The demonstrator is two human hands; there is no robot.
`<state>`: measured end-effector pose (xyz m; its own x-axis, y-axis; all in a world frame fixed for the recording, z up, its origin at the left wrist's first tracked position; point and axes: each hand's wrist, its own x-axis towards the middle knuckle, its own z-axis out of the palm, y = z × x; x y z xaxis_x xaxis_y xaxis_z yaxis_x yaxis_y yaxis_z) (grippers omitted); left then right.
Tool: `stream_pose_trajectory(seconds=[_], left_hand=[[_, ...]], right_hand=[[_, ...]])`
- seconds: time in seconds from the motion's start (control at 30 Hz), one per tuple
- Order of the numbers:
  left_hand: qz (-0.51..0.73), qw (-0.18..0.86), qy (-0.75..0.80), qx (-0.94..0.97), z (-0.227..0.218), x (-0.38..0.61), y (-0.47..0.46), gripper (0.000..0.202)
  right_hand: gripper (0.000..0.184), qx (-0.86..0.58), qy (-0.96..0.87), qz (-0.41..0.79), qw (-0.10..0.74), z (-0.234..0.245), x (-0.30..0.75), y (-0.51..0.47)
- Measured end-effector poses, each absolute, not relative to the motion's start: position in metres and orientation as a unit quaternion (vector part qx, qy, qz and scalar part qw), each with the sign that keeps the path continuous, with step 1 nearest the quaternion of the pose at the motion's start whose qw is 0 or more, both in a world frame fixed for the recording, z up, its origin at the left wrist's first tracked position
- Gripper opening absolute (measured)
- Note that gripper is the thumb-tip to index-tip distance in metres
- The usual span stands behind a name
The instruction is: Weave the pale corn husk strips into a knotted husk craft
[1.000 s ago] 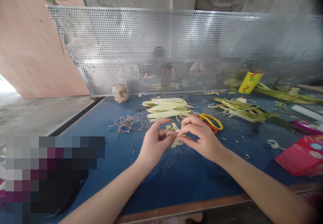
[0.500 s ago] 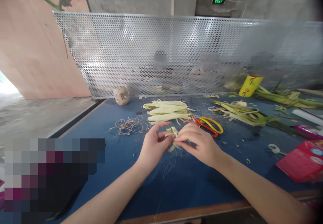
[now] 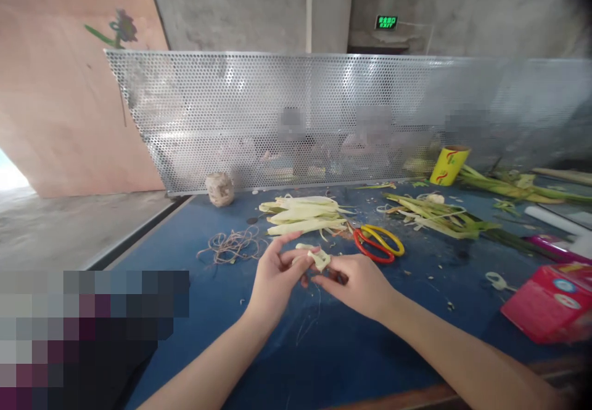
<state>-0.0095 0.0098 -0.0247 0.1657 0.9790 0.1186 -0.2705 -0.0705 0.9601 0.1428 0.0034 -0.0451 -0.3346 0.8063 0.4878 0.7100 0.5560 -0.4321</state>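
Observation:
Between my two hands is a small, pale piece of folded corn husk (image 3: 320,260). My left hand (image 3: 279,275) pinches it between thumb and fingers. From the other side, my right hand (image 3: 358,279) has its bent fingers closed at the husk's edge; part of that grip is hidden. A thin thread (image 3: 309,327) trails on the table below. Just beyond my hands lies a stack of pale green corn husks (image 3: 303,214). Scissors (image 3: 377,243) with one red and one yellow handle rest to its right. A tangle of brown twine (image 3: 231,245) is at its left.
On the blue table (image 3: 222,311) stand a whitish lump (image 3: 219,188), a yellow roll (image 3: 449,166) and a red container (image 3: 546,305). Green stalks and husk scraps (image 3: 435,214) lie at the right. A perforated metal screen (image 3: 259,102) closes off the back, with people behind it.
The pale husk piece has turned and shows more clearly between my fingers. My right hand has lowered slightly and bent its fingers in. The camera view has tilted upward a little.

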Motion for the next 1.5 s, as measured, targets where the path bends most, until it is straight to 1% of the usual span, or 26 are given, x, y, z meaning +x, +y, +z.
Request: stream_pose_trajectory(seconds=[0.17,0.2,0.27,0.3,0.37,0.43,0.5,0.57,0.63,0.7,0.77,0.83,0.9,0.97,1.1,1.23,1.33,1.4,1.5], left_hand=[[0.54,0.551,0.374,0.515,-0.018,-0.014,0.008,0.048],[0.548,0.542,0.375,0.515,-0.016,-0.015,0.008,0.047],[0.572,0.524,0.379,0.505,-0.014,-0.016,0.009,0.045],[0.579,0.52,0.379,0.501,-0.013,-0.017,0.01,0.047],[0.591,0.512,0.364,0.506,-0.012,-0.018,0.011,0.05],[0.595,0.508,0.352,0.513,-0.014,-0.018,0.011,0.054],[0.587,0.508,0.347,0.526,-0.015,-0.018,0.01,0.056],[0.573,0.506,0.347,0.542,-0.018,-0.017,0.008,0.053],[0.56,0.502,0.351,0.559,-0.02,-0.017,0.007,0.049],[0.548,0.496,0.353,0.573,-0.022,-0.016,0.006,0.045],[0.54,0.495,0.349,0.585,-0.023,-0.015,0.005,0.043],[0.541,0.49,0.343,0.591,-0.023,-0.014,0.004,0.039],[0.552,0.475,0.341,0.595,-0.023,-0.013,0.003,0.035],[0.563,0.453,0.341,0.601,-0.023,-0.013,0.002,0.032],[0.562,0.399,0.346,0.637,-0.027,-0.014,0.002,0.027],[0.54,0.316,0.351,0.697,-0.032,-0.015,0.001,0.024],[0.537,0.275,0.347,0.718,-0.034,-0.015,0.001,0.023],[0.539,0.246,0.351,0.725,-0.035,-0.015,0.0,0.023],[0.535,0.169,0.373,0.739,-0.033,-0.016,0.0,0.023]], right_hand=[[0.032,-0.46,-0.822,0.093,0.322,-0.045,0.147,0.009],[0.035,-0.452,-0.826,0.112,0.317,-0.045,0.148,0.01],[0.032,-0.422,-0.835,0.179,0.306,-0.044,0.151,0.011],[0.031,-0.418,-0.829,0.21,0.306,-0.043,0.152,0.011],[0.031,-0.406,-0.826,0.236,0.312,-0.04,0.154,0.012],[0.028,-0.384,-0.832,0.23,0.327,-0.037,0.155,0.014],[0.018,-0.362,-0.835,0.234,0.342,-0.036,0.155,0.015],[0.007,-0.347,-0.818,0.281,0.363,-0.038,0.153,0.015],[0.013,-0.321,-0.775,0.376,0.395,-0.042,0.148,0.013],[0.031,-0.275,-0.723,0.468,0.428,-0.046,0.143,0.01],[0.03,-0.262,-0.68,0.507,0.46,-0.049,0.137,0.007],[0.03,-0.261,-0.65,0.521,0.488,-0.049,0.134,0.006],[0.031,-0.247,-0.635,0.537,0.497,-0.047,0.132,0.006],[0.032,-0.232,-0.628,0.56,0.488,-0.044,0.132,0.008],[0.032,-0.248,-0.614,0.584,0.469,-0.043,0.135,0.011],[0.026,-0.247,-0.627,0.581,0.457,-0.047,0.136,0.011],[0.02,-0.267,-0.625,0.569,0.463,-0.05,0.136,0.01],[0.02,-0.28,-0.626,0.556,0.47,-0.05,0.136,0.01],[0.022,-0.306,-0.627,0.534,0.478,-0.048,0.137,0.009]])
